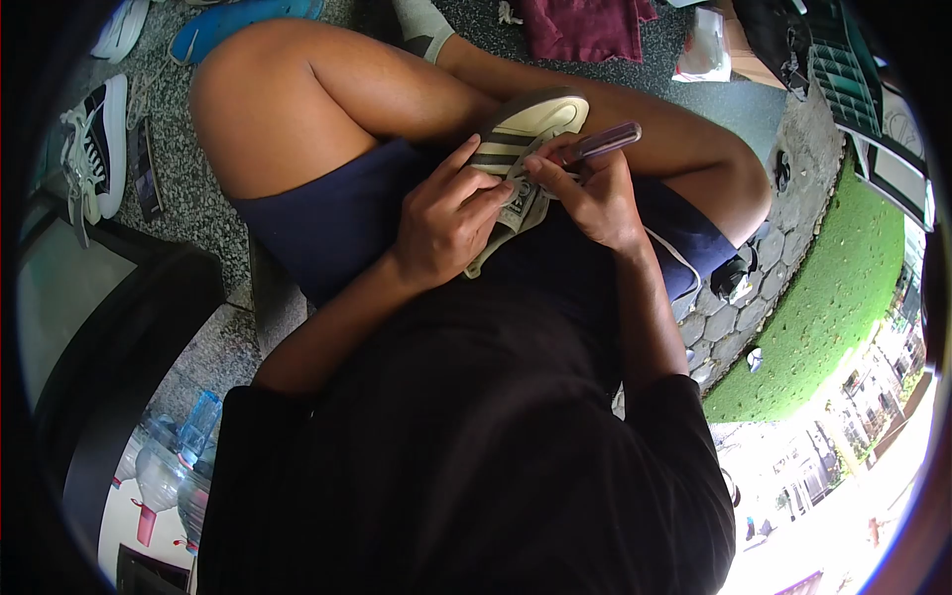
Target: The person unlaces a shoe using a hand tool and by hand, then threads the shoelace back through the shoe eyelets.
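The right hand pinches a slim, glossy, round-ended object, its lower end hidden in the grip, over a cream, dark-striped shoe above navy shorts; the left hand grips the shoe's side; left, a black-and-white laced sneaker; far, wrinkled maroon cloth, cut off

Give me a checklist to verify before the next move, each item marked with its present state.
1. Left hand touching the shoe: ok.
2. Right hand holding the purple-handled tool: ok.
3. Tool's working end in clear view: not ok, fingers cover it.
4. Tool touching the shoe: cannot tell.
5. Black shoe clear of both hands: ok, off to the left.
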Available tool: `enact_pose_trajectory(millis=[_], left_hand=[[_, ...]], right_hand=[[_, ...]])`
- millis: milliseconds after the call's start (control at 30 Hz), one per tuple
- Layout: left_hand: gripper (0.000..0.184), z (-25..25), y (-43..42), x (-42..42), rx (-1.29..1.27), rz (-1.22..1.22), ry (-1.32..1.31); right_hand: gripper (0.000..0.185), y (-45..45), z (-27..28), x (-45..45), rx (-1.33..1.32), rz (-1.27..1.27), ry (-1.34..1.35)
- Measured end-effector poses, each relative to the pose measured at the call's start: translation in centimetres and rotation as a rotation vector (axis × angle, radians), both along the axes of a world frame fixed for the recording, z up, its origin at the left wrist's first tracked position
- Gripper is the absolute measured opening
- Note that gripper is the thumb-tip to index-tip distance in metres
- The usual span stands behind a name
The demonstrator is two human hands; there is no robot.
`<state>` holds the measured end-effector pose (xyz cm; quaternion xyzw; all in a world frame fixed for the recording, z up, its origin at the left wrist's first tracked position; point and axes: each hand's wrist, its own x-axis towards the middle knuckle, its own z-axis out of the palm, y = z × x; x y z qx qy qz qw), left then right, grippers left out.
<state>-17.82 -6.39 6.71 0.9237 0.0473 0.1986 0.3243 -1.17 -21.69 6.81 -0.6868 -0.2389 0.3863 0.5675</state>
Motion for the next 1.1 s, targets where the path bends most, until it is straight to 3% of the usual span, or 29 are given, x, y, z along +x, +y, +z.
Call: enact_pose_trajectory(millis=[167,400,633,733,800,900,967,1100], left_hand=[[0.020,-0.3,0.0,-0.4,0.019,-0.016,0.015],[0.019,-0.1,0.2,-0.7,0.024,-0.036,0.051],[0.016,-0.2,0.0,-0.6,0.064,-0.043,0.074],[0.016,0.2,-0.2,-0.2,0.048,-0.038,0.052],[0.017,0.8,0.2,0.6,0.034,-0.033,0.032],[0.019,1.4,0.4,0.7,-0.103,0.021,0.064],[0.020,1.8,0.9,1.1,-0.364,0.098,0.128],[0.017,1.4,1.4,1.1,-0.438,0.096,0.113]], right_hand=[[0.011,0.8,1.1,0.4,-0.032,0.192,-0.292],[0.016,2.5,1.8,0.9,0.021,0.343,-0.405],[0.021,4.3,1.7,1.3,-0.186,0.486,-0.581],[0.025,4.6,0.6,2.8,-0.155,0.523,-0.582],[0.033,4.7,0.8,4.4,-0.157,0.515,-0.200],[0.040,4.0,2.2,4.7,-0.113,0.421,-0.171],[0.042,4.4,2.7,4.0,-0.048,0.329,-0.202],[0.048,5.7,0.6,4.1,-0.033,0.252,-0.112]])
